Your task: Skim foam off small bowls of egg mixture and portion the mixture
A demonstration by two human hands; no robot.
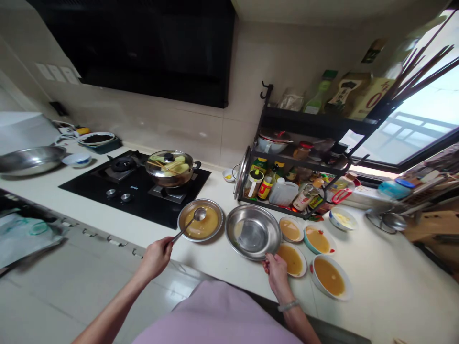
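My left hand [156, 258] is closed round the handle of a metal spoon [200, 214]. The spoon's bowl is over a round metal dish [219, 230] that holds a yellow-brown liquid; whether it touches the liquid I cannot tell. My right hand [277, 272] grips the near rim of a wide metal basin [254, 233], which stands on the counter with only a little moisture inside. Right of the basin are several bowls of brownish liquid, among them a small bowl [290, 230], a white bowl [304, 267], a blue-edged bowl [317, 240] and a larger bowl [330, 277].
A lidded pan [169, 177] with pale green food sits on the black gas hob [143, 205]. A dark rack [276, 206] of bottles and jars stands against the wall. A white bowl [343, 219] is farther right. The range hood [154, 52] hangs above.
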